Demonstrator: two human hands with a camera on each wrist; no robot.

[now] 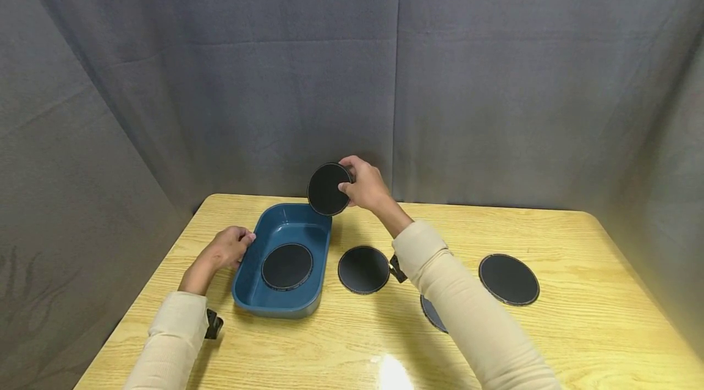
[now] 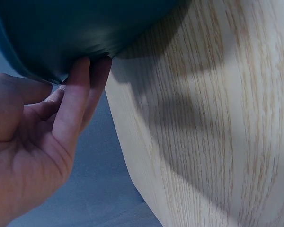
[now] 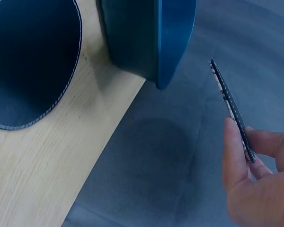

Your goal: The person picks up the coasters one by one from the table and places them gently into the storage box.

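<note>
Pale woodgrain tabletop (image 1: 572,329) carries a glossy blue tub (image 1: 250,298); left hand (image 1: 227,247) grips its rim, right hand (image 1: 365,185) pinches a flat round black disc (image 1: 327,189).

Long cream sleeves (image 1: 467,310) cover both arms (black camera clips (image 1: 213,324) at the wrists).
</note>
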